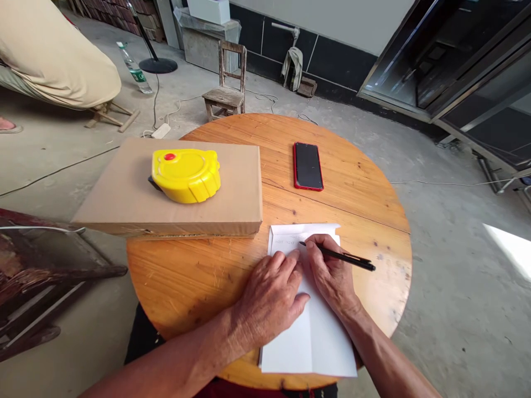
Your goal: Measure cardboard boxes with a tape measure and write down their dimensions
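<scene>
On the round wooden table (365, 177), a cardboard box (120, 202) bears a yellow tape measure (186, 174). Our loosely spread left hand (269, 296) rests on white paper (290, 354), its writing apparently just begun: faint lines up top, the visible rest blank. Our right hand (332, 276) pinches a black pen (348, 257) at those lines.

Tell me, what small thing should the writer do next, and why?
Probably move the right hand slightly rightward to write on: it grips the black pen, whose tip is at the right end of some faint writing near the top of the white paper. The left hand rests on the sheet, seemingly steadying it.
</scene>
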The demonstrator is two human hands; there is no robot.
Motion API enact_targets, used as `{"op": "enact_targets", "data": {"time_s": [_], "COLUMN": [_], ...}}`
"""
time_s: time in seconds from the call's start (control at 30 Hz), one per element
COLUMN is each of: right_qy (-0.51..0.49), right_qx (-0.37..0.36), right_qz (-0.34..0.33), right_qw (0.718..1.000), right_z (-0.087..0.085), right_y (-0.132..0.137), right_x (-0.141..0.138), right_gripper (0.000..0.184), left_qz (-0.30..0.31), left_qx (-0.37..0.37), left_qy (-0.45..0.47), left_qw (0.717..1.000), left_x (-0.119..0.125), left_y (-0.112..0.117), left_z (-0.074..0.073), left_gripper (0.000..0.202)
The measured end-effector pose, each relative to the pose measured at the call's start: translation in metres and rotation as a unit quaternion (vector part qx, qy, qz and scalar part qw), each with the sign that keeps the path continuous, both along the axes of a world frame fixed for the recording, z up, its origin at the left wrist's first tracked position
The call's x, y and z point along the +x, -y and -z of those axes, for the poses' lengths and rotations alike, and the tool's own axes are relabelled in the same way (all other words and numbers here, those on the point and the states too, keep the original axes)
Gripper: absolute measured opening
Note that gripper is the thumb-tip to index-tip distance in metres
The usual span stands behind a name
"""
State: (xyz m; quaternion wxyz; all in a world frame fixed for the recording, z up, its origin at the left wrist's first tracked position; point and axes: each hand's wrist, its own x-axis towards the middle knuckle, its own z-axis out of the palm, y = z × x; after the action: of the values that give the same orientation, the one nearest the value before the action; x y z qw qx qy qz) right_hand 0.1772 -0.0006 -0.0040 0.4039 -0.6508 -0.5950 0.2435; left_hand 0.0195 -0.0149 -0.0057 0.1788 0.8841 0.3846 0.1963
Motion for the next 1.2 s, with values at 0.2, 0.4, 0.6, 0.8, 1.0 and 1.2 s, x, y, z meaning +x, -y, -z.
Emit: {"op": "enact_targets", "data": {"time_s": [0.2, 0.4, 0.6, 0.8, 1.0, 1.2], "right_qy": [-0.005, 0.015, 0.016, 0.015, 0.007, -0.031], "right_qx": [-0.006, 0.0, 0.001, 0.002, 0.002, 0.025], "right_qz": [-0.003, -0.01, -0.019, -0.024, -0.021, 0.001], "right_qw": [1.0, 1.0, 1.0, 1.0, 1.0, 0.999], "right_z": [0.0035, 0.0024, 0.0017, -0.0001, 0.0023, 0.006], "right_y": [0.0011, 0.0009, -0.0002, 0.0004, 0.0013, 0.0022], "right_x": [0.0009, 0.0005, 0.0005, 0.0017, 0.002, 0.0065], "right_gripper": [0.017, 0.018, 0.018, 0.018, 0.017, 0.014], "left_qz": [-0.003, -0.005, -0.007, -0.01, -0.01, -0.019], "left_qx": [-0.005, -0.002, -0.001, 0.003, 0.006, 0.016], "left_qy": [-0.002, -0.001, 0.003, -0.001, -0.001, -0.01], "left_qw": [1.0, 1.0, 1.0, 1.0, 1.0, 1.0], "left_x": [0.0004, 0.0008, 0.0009, 0.0011, 0.0018, 0.0034], "left_y": [0.0002, 0.0001, -0.0002, -0.0005, -0.0011, -0.0018], "left_z": [-0.002, -0.0017, -0.0015, -0.0019, -0.0038, -0.0018], "left_gripper": [0.029, 0.032, 0.034, 0.033, 0.028, 0.031]}}
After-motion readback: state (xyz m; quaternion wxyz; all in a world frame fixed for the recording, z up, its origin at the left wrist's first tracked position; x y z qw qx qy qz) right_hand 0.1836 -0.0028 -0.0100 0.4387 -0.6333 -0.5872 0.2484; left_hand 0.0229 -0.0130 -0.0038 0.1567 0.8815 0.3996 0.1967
